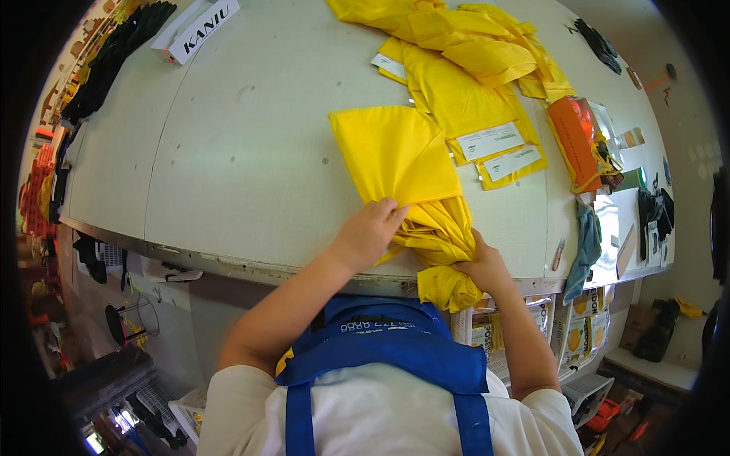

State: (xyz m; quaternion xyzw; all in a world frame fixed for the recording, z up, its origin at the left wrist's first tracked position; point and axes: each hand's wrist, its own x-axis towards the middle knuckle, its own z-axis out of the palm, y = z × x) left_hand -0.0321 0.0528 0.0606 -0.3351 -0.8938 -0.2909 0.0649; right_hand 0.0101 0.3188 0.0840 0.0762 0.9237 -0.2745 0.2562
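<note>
Both hands are on the yellow fabric piece at the near edge of the pale grey bench. Its upper part lies spread flat on the bench top, and its lower part is gathered into pleats that run down to the bench edge, where a bunched end hangs just over. The left hand presses on the left side of the gathered pleats, fingers bent over the cloth, pinching the folds. The right hand has its grip clenched around the bunched lower end, right at the bench edge.

Just beyond the yellow fabric piece, on its far right side, lies a pile of more yellow cloth, with white paper labels on the nearest pieces. Further right of it sits an orange packet in clear wrap. Far off to its upper left, black gloves line the bench's far corner. Below it, a blue apron covers the person's chest.
</note>
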